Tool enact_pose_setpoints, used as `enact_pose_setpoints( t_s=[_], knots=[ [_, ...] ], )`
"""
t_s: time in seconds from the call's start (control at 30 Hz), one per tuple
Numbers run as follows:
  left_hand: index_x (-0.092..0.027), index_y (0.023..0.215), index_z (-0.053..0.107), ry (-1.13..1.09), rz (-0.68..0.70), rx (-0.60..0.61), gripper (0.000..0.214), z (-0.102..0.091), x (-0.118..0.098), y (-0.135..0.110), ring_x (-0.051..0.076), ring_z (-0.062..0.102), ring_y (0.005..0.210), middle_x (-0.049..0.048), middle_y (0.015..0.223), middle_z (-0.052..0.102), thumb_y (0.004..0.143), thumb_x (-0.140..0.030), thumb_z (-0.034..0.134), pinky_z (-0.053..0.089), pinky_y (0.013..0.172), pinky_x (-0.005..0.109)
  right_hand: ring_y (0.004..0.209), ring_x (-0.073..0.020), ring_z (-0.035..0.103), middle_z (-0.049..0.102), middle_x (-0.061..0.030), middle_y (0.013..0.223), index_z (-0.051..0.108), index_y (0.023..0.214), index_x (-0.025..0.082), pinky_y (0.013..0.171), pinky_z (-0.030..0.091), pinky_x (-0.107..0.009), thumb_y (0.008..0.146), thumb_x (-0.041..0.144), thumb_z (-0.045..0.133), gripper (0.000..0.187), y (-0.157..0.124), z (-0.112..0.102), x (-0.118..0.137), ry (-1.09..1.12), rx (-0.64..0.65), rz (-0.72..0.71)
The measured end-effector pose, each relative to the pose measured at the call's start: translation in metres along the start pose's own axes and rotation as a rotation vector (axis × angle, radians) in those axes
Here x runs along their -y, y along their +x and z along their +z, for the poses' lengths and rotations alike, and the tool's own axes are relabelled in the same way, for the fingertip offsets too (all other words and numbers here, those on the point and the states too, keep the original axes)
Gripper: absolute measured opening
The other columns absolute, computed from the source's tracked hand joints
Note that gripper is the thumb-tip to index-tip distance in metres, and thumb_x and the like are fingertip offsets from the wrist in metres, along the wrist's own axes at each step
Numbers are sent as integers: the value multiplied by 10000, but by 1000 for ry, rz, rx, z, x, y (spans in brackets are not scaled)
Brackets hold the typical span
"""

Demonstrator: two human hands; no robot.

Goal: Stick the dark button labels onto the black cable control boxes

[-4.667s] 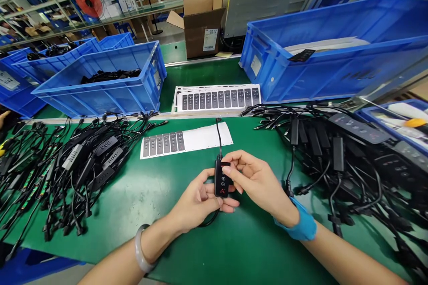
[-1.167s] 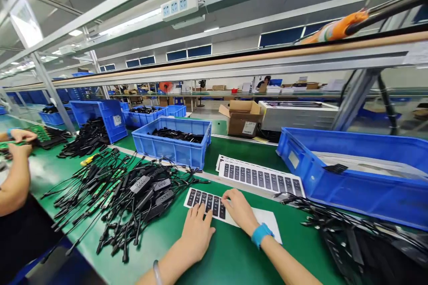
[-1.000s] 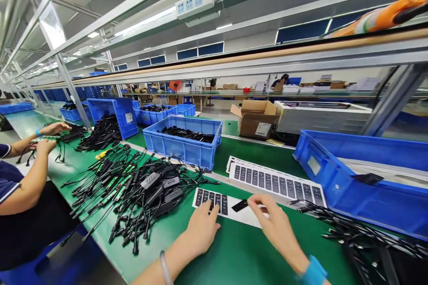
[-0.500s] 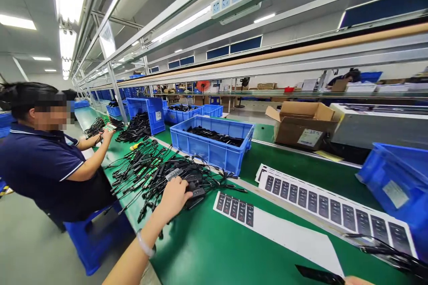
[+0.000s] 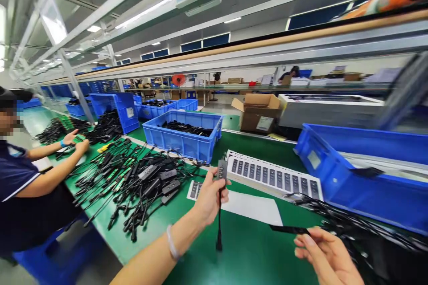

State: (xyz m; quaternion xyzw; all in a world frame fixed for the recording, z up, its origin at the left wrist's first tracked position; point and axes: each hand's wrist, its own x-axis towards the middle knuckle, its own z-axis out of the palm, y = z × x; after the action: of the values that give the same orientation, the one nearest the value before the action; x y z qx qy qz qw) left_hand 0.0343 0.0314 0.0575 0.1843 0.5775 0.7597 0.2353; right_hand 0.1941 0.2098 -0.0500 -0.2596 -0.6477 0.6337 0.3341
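My left hand (image 5: pixel 209 198) is closed around a small black controller (image 5: pixel 221 170) with buttons, held upright above the green bench, its cable (image 5: pixel 219 218) hanging down. My right hand (image 5: pixel 326 256), at the lower right, pinches a thin black label strip (image 5: pixel 289 230) by one end. Under the left hand lies a white backing sheet (image 5: pixel 250 207) with a few dark labels left on it. A fuller label sheet (image 5: pixel 274 177) lies just beyond.
A tangle of black cabled controllers (image 5: pixel 133 182) covers the bench to the left, another pile (image 5: pixel 354 227) to the right. Blue bins (image 5: pixel 182 136) (image 5: pixel 361 178) and a cardboard box (image 5: pixel 257 113) stand behind. A co-worker in a dark shirt (image 5: pixel 20 187) works at the far left.
My left hand has lifted a controller out of the left pile and brought it to the middle. My right hand, with the peeled label strip, has come back into view.
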Motion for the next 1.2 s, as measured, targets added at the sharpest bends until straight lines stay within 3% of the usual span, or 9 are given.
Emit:
enact_pose_setpoints(
  t_s=[0.07, 0.17, 0.27, 0.37, 0.5, 0.7, 0.83, 0.97, 1.2],
  knots=[
    [-170, 1161, 364, -168, -165, 112, 585, 16, 21, -15, 62, 470, 598, 38, 901, 568, 645, -290, 610, 331, 526, 190, 662, -154, 587, 584, -37, 808, 485, 1032, 187, 610, 532, -251, 753, 633, 675, 559, -4, 2, 14, 26, -20, -14],
    [-147, 1216, 390, -263, -399, 218, 675, 24, 52, -34, 107, 588, 671, 104, 1019, 633, 605, -175, 675, 419, 594, 229, 647, -137, 540, 522, -12, 781, 490, 1003, 196, 595, 497, -247, 843, 583, 618, 437, -7, 5, 25, 56, 17, -40],
    [-139, 1229, 439, -234, -522, 290, 674, 24, 72, -47, 141, 646, 727, 130, 1112, 622, 621, -179, 726, 483, 679, 279, 681, -138, 536, 492, -16, 833, 510, 972, 201, 588, 481, -246, 883, 537, 597, 358, -11, 7, 29, 91, 78, -34],
    [-124, 1216, 474, -231, -601, 339, 673, 24, 79, -54, 163, 667, 771, 127, 1070, 638, 602, -156, 748, 502, 729, 300, 634, -125, 514, 464, 2, 776, 505, 952, 202, 560, 458, -236, 903, 507, 586, 320, -14, 9, 35, 148, 139, -19],
    [-115, 1204, 477, -229, -625, 377, 663, 26, 79, -60, 197, 679, 837, 144, 1043, 658, 606, -154, 761, 509, 787, 331, 530, -86, 460, 429, 21, 722, 494, 866, 177, 506, 411, -213, 895, 494, 607, 338, -18, 12, 42, 136, 223, 31],
    [-154, 1259, 457, -185, -581, 373, 724, 25, 80, -62, 208, 685, 864, 155, 1118, 641, 642, -263, 820, 525, 768, 322, 564, -71, 482, 458, -5, 867, 499, 872, 177, 511, 427, -206, 901, 469, 610, 314, -20, 9, 48, 207, 259, 76],
    [-134, 1319, 431, -167, -579, 394, 792, 24, 78, -62, 239, 688, 900, 142, 1042, 656, 656, -286, 837, 533, 780, 327, 498, -64, 462, 452, 12, 773, 506, 848, 169, 471, 401, -198, 889, 496, 613, 347, -19, 8, 53, 136, 274, 118],
    [-115, 1334, 426, -196, -602, 458, 767, 24, 76, -63, 258, 688, 929, 177, 1094, 651, 695, -288, 814, 533, 813, 347, 463, -59, 406, 450, 21, 656, 528, 819, 149, 432, 356, -174, 859, 536, 627, 401, -21, 13, 53, 45, 340, 171],
    [-131, 1330, 445, -227, -589, 535, 666, 24, 79, -65, 249, 686, 942, 206, 1175, 622, 766, -276, 767, 534, 820, 348, 496, -66, 424, 494, -6, 680, 542, 813, 141, 417, 361, -157, 846, 533, 637, 405, -24, 18, 47, 35, 348, 227]
  ],
)
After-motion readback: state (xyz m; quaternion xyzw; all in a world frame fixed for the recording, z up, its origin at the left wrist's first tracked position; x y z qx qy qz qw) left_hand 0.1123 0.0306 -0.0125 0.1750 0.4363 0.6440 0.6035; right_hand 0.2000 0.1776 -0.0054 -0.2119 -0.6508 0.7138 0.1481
